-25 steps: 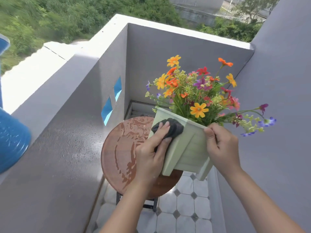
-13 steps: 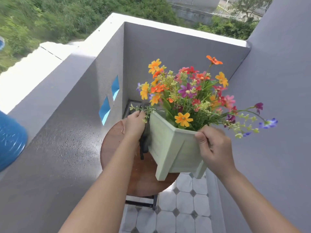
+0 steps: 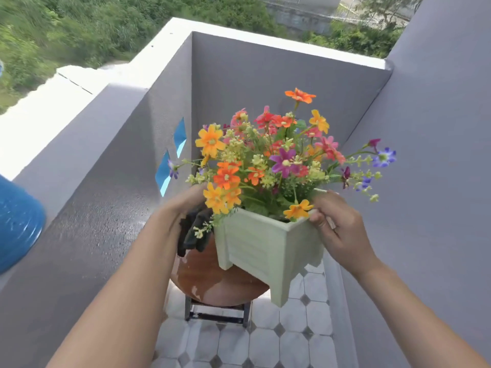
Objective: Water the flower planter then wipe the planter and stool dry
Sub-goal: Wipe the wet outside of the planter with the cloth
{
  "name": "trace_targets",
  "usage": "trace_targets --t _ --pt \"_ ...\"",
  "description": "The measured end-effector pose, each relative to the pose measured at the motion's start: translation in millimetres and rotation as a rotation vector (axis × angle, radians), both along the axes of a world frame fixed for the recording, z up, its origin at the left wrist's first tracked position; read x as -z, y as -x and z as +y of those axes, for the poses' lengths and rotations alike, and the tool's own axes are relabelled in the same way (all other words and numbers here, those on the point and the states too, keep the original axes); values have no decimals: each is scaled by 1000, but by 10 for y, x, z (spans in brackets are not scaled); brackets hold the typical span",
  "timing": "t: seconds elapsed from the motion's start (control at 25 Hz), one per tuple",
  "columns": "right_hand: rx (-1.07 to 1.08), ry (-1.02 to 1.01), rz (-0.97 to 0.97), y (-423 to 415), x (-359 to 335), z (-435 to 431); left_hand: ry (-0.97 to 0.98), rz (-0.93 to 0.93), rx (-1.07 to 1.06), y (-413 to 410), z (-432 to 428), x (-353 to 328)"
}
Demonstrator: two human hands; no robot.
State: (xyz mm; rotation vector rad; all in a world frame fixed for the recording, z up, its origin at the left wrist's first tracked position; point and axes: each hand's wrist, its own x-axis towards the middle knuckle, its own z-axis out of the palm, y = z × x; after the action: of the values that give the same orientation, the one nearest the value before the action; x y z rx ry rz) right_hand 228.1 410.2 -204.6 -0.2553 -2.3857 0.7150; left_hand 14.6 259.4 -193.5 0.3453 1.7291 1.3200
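Observation:
A pale green square planter [image 3: 261, 247] full of orange, yellow, pink and purple flowers [image 3: 271, 160] is lifted and tilted above a round brown stool [image 3: 210, 282]. My right hand [image 3: 337, 227] grips the planter's right rim. My left hand [image 3: 186, 205] holds a dark cloth [image 3: 194, 231] against the planter's far left side, partly hidden by flowers. The stool's wooden seat shows wet patches near its front edge.
A grey parapet wall [image 3: 93, 208] runs along the left, wet on its slope, with a blue watering can [image 3: 18, 221] at the far left edge. A grey wall [image 3: 430, 181] closes the right side. White tiled floor [image 3: 265, 338] lies below the stool.
My left hand with the cloth has moved from the planter's front face round to its far left side. The planter has turned, showing a different face.

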Motion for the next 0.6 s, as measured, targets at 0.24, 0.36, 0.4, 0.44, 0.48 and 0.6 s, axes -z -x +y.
trace_targets --t 0.24,0.36,0.4,0.44,0.48,0.6 --pt "271 533 125 86 -192 -235 241 56 57 173 -105 -470" --pt "359 823 35 198 -341 -412 204 73 70 230 -55 -727" --pt "337 918 -20 221 -388 -474 209 91 72 253 -24 -811" --pt "293 1015 -60 226 -429 -535 199 109 59 286 -1 -870" --pt "243 1087 -70 222 -460 -570 185 116 53 310 19 -942" --pt "197 1134 -99 241 -622 -546 159 163 34 340 79 -1128"
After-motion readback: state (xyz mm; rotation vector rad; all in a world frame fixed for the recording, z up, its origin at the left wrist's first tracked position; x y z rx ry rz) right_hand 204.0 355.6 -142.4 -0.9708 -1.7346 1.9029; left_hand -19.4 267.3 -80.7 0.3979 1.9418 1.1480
